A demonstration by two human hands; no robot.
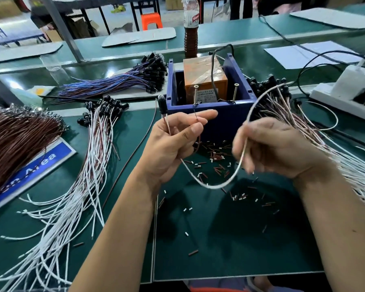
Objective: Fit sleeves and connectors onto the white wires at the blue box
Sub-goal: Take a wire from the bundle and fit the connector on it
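White wire (219, 185) seemingly between both hands (173, 142)

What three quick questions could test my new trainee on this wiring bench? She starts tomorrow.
1. True or false: the left hand pinches a thin wire end.
2. Which hand holds the looping white wire? A) left only B) right only C) both
3. Fill in: the short cut sleeves lie scattered on the green mat in front of the ___ box.

Key: 1 true; 2 C, the right hand included; 3 blue.
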